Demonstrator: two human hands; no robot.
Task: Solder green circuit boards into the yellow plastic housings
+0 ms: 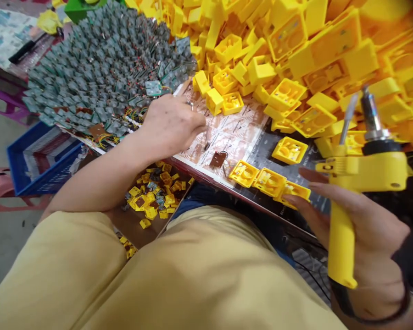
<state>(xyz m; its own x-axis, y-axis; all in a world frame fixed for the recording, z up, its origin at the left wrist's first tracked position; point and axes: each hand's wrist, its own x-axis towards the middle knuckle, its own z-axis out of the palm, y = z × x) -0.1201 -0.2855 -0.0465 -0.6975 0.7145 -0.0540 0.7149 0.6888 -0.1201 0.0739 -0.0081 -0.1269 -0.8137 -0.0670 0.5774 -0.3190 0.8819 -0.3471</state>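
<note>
My left hand (174, 121) is over the patterned sheet at the right edge of a heap of grey-green circuit boards (103, 68). Its fingers are curled together, and whatever is in them is hidden. A small brown circuit board (218, 159) with wires lies just right of it. My right hand (361, 220) grips a yellow soldering gun (342, 215), its metal tip (371, 110) pointing up and away. The thumb and index finger reach around the end of a row of three open yellow plastic housings (269, 182); the thumb appears to touch the nearest one.
Yellow housings (258, 68) are piled high across the back and right. A single housing (289, 150) sits behind the row. Below the table edge, a box holds more yellow pieces (154, 192). A blue crate (43, 160) stands at left.
</note>
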